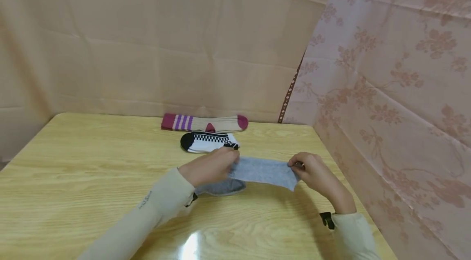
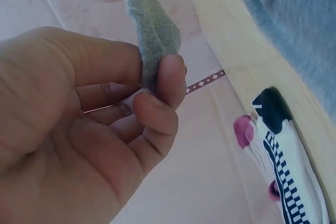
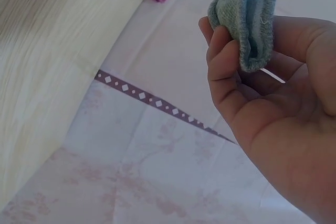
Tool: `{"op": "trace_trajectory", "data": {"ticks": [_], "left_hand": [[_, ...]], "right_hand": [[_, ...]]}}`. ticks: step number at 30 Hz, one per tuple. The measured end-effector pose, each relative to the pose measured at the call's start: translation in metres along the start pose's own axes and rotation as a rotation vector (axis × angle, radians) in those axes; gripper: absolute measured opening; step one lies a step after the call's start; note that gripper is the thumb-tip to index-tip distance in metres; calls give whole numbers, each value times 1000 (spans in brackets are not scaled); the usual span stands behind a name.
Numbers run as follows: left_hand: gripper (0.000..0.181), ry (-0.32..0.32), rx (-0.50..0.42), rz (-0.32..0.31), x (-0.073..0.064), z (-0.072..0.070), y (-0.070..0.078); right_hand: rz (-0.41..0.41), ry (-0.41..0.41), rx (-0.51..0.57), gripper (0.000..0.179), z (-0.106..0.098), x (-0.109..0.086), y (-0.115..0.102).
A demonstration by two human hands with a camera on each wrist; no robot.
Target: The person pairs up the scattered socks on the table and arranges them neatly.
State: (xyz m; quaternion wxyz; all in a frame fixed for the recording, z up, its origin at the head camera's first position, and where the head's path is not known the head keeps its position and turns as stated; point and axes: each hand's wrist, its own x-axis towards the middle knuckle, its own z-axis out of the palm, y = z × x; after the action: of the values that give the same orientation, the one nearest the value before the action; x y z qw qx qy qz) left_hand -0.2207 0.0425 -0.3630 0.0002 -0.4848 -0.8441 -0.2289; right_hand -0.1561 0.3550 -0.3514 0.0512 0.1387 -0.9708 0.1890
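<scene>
A grey-blue sock point(image 1: 263, 171) is stretched sideways above the table between both hands. My left hand point(image 1: 217, 164) pinches its left part between thumb and fingers, seen close up in the left wrist view with the knit fabric point(image 2: 155, 32) standing up from the grip. At the other end my right hand point(image 1: 316, 174) holds the top corner of the sock. The right wrist view shows the folded layers of its edge point(image 3: 245, 30) between thumb and fingers. Below the left hand, a grey sock piece point(image 1: 222, 187) lies on the wood, partly hidden by that hand.
Behind the hands lies a white sock point(image 1: 207, 142) with black checks and a black toe. Farther back, a beige sock point(image 1: 220, 123) with maroon ends and purple stripes lies near the far edge of the wooden table point(image 1: 92, 170). A beige cloth point(image 1: 165, 47) and a flowered cloth point(image 1: 404, 88) hang around it.
</scene>
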Motion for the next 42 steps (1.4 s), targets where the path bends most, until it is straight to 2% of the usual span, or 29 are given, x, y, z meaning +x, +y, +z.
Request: {"op": "trace_trajectory", "data": {"ticks": [5, 12, 17, 24, 27, 33, 42], "left_hand": [[22, 25, 14, 7, -5, -8, -7], [21, 16, 14, -39, -14, -16, -12], [18, 37, 24, -47, -22, -19, -16], [16, 87, 50, -18, -31, -23, -23], [17, 84, 42, -30, -33, -27, -22], [19, 34, 47, -95, -39, -34, -24], [19, 52, 65, -97, -49, -37, -33]], "right_hand": [[-13, -11, 3, 15, 2, 7, -6], [-36, -25, 13, 15, 5, 17, -15], [-66, -9, 12, 14, 6, 26, -22], [-111, -2, 6, 15, 9, 35, -28], [-127, 6, 5, 14, 11, 38, -30], [-136, 3, 16, 14, 16, 44, -37], [-224, 67, -14, 13, 24, 58, -51]]}}
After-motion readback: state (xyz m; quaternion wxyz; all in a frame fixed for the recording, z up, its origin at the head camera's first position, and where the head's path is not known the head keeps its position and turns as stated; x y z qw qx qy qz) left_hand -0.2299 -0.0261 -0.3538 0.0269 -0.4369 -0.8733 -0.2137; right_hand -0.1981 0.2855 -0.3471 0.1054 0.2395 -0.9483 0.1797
